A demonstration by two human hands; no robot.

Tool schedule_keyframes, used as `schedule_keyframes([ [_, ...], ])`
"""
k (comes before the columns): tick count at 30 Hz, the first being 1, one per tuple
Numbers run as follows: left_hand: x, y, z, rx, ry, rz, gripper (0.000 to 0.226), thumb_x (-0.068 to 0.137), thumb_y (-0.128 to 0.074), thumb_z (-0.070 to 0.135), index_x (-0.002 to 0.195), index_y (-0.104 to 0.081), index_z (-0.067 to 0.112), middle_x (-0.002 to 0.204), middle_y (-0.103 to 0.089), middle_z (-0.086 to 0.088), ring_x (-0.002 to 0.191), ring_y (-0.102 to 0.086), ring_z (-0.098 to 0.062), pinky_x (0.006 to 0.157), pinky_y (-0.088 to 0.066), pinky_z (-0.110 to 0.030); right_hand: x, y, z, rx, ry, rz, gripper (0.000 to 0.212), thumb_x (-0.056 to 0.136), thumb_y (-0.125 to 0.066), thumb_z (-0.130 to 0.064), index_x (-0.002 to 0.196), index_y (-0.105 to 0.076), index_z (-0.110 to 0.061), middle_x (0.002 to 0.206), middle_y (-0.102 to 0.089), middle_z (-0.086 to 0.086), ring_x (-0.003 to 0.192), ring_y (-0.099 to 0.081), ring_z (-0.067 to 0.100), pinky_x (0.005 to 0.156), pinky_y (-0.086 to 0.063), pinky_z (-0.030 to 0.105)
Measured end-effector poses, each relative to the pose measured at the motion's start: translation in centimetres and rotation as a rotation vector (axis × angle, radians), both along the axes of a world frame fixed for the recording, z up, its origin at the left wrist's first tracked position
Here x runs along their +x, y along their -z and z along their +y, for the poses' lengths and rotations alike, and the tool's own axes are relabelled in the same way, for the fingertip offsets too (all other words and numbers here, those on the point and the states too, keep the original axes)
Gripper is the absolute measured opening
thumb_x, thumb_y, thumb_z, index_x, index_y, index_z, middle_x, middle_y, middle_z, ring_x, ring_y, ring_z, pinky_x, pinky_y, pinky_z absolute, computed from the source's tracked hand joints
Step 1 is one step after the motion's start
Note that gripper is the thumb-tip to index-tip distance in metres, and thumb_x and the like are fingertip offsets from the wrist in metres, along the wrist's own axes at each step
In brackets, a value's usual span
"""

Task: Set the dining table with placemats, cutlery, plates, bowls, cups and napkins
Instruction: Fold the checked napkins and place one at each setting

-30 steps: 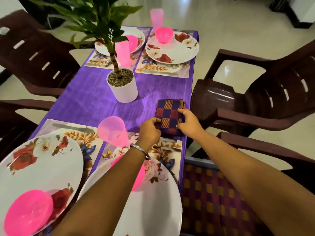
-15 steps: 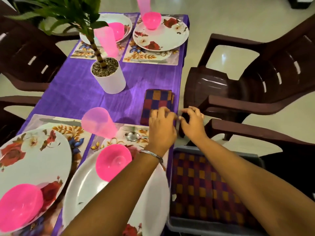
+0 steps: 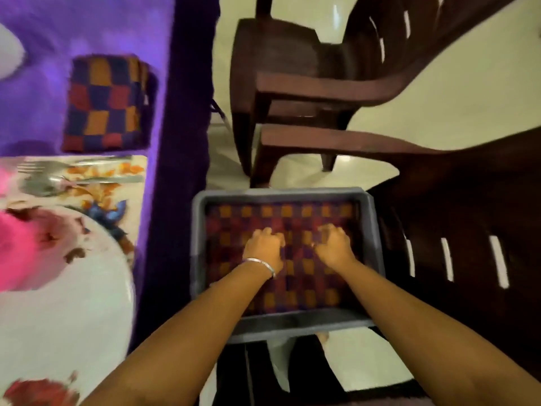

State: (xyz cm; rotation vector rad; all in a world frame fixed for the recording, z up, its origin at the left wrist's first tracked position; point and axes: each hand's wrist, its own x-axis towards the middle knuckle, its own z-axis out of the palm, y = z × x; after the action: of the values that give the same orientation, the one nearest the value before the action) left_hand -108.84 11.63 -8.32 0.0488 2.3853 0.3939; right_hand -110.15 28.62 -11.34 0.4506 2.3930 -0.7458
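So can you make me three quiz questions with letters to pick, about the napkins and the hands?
1. Where are both hands?
A. In the grey tray
B. On the plate
C. On the chair

2. What colour is the tablecloth?
A. Green
B. Purple
C. White

3. How is the napkin on the table?
A. Folded
B. Spread flat
C. Rolled up

Answers: 1 A, the left hand and right hand rest on checked cloth in the grey tray. 2 B, the tablecloth is purple. 3 A, the napkin lies as a folded square.

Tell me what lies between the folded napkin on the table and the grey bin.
Head view: purple tablecloth, its hanging edge, then bare floor lie between napkin and bin.
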Motion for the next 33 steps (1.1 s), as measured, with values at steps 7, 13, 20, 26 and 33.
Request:
schedule_keyframes([
  [7,2.3,8.5,4.7,-0.034,-0.02,-0.198,0.07,0.082,-0.062,0.015,0.146,-0.033,0.024,0.159,-0.012,-0.008,0.135,-0.034,-0.036,0.106,-0.04,-0.046,0.2,5.4,7.2,0.118,-0.171,-0.01,0.059,0.082,-0.068,-0.022,0.132,-0.043,-0.004,0.13,-0.042,0.02,0.123,-0.04,0.039,0.101,-0.036,0.04],
  [13,3.1,11.6,6.3,-0.185,0.116,-0.36,0.09,0.077,-0.076,0.02,0.149,-0.023,0.019,0.16,0.01,-0.011,0.143,-0.018,-0.042,0.105,-0.04,-0.049,-5.0,7.1,8.8,0.393,-0.463,0.092,0.085,0.083,-0.068,-0.02,0.148,-0.017,-0.004,0.153,-0.017,0.022,0.138,-0.023,0.038,0.11,-0.029,0.043],
  [20,1.8,12.0,7.3,-0.184,0.109,-0.443,0.101,0.062,-0.087,0.039,0.141,-0.03,0.011,0.153,-0.026,-0.021,0.132,-0.037,-0.047,0.1,-0.044,-0.054,-6.8,8.6,8.7,0.682,-0.637,0.174,0.039,0.092,-0.047,-0.012,0.129,-0.042,-0.001,0.131,-0.045,0.026,0.123,-0.042,0.038,0.101,-0.034,0.043],
  [26,1.1,11.8,7.2,-0.161,0.089,-0.474,0.114,0.054,-0.089,0.046,0.145,-0.028,0.014,0.159,-0.003,-0.017,0.133,-0.039,-0.042,0.1,-0.045,-0.052,-6.0,8.2,10.5,0.649,-0.747,0.169,0.034,0.087,-0.053,-0.007,0.121,-0.055,-0.004,0.121,-0.055,0.017,0.115,-0.049,0.036,0.099,-0.035,0.044],
  [33,2.0,11.3,6.3,-0.079,0.008,-0.439,0.106,0.058,-0.088,0.041,0.144,-0.032,0.018,0.155,-0.027,-0.012,0.131,-0.042,-0.037,0.101,-0.046,-0.048,-6.4,8.3,11.0,0.617,-0.729,0.286,0.036,0.091,-0.043,-0.002,0.127,-0.044,-0.001,0.123,-0.05,0.024,0.115,-0.049,0.04,0.096,-0.034,0.046],
])
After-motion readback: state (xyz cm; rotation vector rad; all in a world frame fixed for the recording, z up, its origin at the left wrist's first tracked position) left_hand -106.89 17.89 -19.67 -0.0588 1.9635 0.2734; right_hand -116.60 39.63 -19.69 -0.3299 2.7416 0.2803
